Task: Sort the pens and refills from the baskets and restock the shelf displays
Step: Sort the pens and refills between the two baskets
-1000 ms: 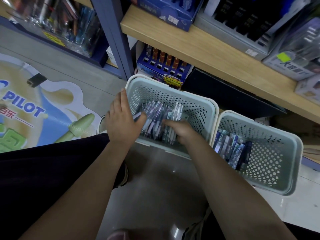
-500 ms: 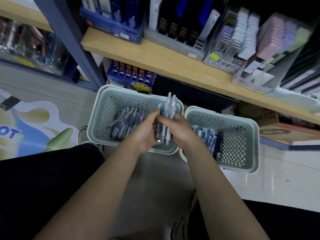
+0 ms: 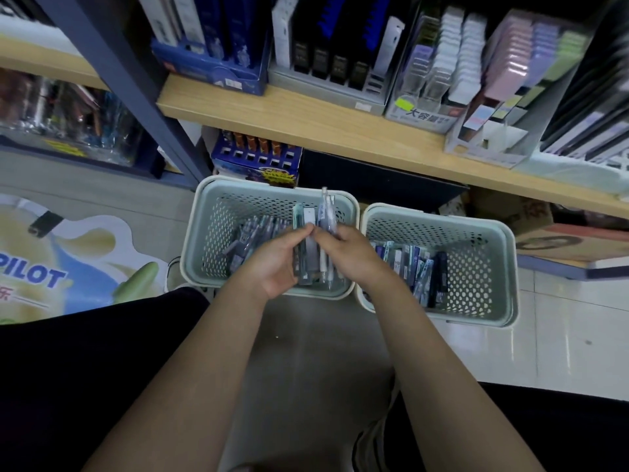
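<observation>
Pens (image 3: pixel 325 233) upright between both hands, tips above the fingers (image 3: pixel 306 231)

single head-worn view, steeply downward, close over hands (image 3: pixel 306 257)

A second ago your left hand (image 3: pixel 272 264) lay flat on the loose pens in the pale green perforated plastic basket on the left (image 3: pixel 218 212), and your right hand (image 3: pixel 347 255) was curled over them. Since then you've lifted a bundle of clear-barrelled pens and flat grey refill packs (image 3: pixel 311 247) out of it, and both hands now grip the bundle above the basket's right end (fingertips meeting at the middle). Your head has also tipped up, bringing more of the wooden shelf (image 3: pixel 306 120) into view.
</observation>
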Tool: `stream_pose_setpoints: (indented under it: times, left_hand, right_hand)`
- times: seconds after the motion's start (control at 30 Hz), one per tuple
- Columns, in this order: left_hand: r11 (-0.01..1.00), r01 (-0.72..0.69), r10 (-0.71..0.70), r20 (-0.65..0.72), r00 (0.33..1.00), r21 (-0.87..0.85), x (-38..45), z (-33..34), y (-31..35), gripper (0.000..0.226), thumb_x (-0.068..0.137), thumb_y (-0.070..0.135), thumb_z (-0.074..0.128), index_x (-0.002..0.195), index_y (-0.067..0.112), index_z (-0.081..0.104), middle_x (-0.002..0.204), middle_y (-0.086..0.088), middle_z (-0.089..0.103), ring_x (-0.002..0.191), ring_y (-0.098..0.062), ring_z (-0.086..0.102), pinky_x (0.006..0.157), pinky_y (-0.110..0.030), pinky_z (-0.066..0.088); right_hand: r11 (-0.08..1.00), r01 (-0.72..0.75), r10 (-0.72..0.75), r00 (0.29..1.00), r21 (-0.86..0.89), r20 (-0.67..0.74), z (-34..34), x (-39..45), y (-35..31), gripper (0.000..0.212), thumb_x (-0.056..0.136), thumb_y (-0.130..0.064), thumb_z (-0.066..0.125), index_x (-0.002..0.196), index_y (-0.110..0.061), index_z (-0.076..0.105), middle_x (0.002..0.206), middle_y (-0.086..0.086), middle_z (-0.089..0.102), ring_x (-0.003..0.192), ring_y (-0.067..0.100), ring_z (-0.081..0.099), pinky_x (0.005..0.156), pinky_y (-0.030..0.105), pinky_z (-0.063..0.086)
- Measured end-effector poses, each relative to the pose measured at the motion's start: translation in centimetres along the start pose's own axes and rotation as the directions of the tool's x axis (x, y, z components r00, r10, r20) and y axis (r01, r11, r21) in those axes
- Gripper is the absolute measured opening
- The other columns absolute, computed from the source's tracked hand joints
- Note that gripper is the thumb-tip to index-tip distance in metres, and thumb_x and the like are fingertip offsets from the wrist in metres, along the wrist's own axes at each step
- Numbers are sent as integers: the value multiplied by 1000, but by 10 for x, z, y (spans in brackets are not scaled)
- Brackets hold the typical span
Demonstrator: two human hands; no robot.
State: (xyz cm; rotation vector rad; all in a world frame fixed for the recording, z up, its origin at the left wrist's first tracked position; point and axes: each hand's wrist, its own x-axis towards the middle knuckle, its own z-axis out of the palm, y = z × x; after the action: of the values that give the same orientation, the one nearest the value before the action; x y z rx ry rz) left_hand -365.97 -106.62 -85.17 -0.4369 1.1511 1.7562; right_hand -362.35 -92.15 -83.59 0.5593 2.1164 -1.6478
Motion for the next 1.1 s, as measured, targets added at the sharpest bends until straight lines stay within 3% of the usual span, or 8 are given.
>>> stream_pose_setpoints:
  times: [0.17, 0.33, 0.43, 0.57, 0.67, 0.77, 0.9, 1.1]
  left_hand:
    - [997, -81, 81, -39, 996, -5, 20, -31, -9, 114, 63, 50, 94, 155, 20, 34, 155, -12, 44, 143, -31, 41, 113, -63, 34]
    - [987, -156, 153, -78, 985, -30, 13, -29, -3, 130, 54, 52, 97, 158, 19, 26, 159, -2, 38, 149, -25, 28, 121, -61, 16]
    - [985, -170, 168, -68, 983, -28, 5, -27, 4, 100, 75, 43, 87, 152, 8, 35, 142, 5, 54, 136, -14, 43, 121, -52, 17]
    - [984, -174, 170, -109, 979, -29, -2, -36, 15, 57, 91, 28, 71, 136, -2, 51, 119, -12, 71, 108, -31, 70, 91, -50, 58]
    - [986, -168, 167, -112, 980, 3, -5, -50, 20, 37, 99, 17, 61, 130, -2, 52, 118, -15, 72, 105, -27, 72, 78, -44, 63]
    - [979, -204, 203, -124, 971, 12, -6, -61, 21, 47, 90, 20, 72, 130, 2, 56, 124, -12, 70, 115, -27, 67, 90, -49, 59]
    - [970, -238, 244, -166, 956, 53, 1, -70, 13, 112, 66, 42, 90, 151, -2, 33, 158, -12, 38, 146, -26, 36, 121, -47, 23]
    - [972, -221, 210, -127, 969, -75, 2, -69, 12, 132, 47, 50, 99, 154, 10, 33, 156, -13, 41, 142, -33, 40, 117, -60, 29]
  right_hand:
    - [969, -98, 77, 992, 226, 104, 8, 7, 8, 11, 104, -37, 50, 102, -29, 58, 98, -19, 58, 93, -8, 54, 82, 14, 40]
    - [886, -172, 127, 983, 432, 132, 14, 13, 4, 7, 103, -35, 53, 104, -28, 52, 104, -17, 55, 115, 4, 49, 100, 25, 29]
    - [846, -193, 147, 980, 497, 131, 22, 17, 2, 31, 95, -44, 63, 111, -17, 58, 117, -5, 66, 118, 10, 58, 111, 33, 33]
    - [858, -209, 176, 978, 470, 113, 30, 26, 1, 33, 100, -35, 57, 112, -5, 67, 104, 11, 75, 104, 25, 69, 101, 47, 50]
    - [855, -214, 196, 977, 472, 88, 35, 32, -3, 55, 85, -49, 74, 116, -5, 66, 125, 17, 67, 129, 34, 55, 115, 57, 33]
    - [884, -172, 136, 984, 434, 112, 38, 46, 12, 89, 54, -71, 84, 119, -13, 68, 139, 13, 59, 138, 31, 45, 118, 57, 27]
    - [929, -187, 176, 982, 318, 62, 43, 38, -12, 59, 79, -54, 76, 117, -12, 64, 132, 9, 64, 129, 20, 52, 117, 44, 32]
    - [982, -85, 89, 996, 168, -16, 45, 37, -14, 14, 91, -29, 72, 91, -15, 70, 67, 2, 66, 63, 15, 63, 82, 38, 54]
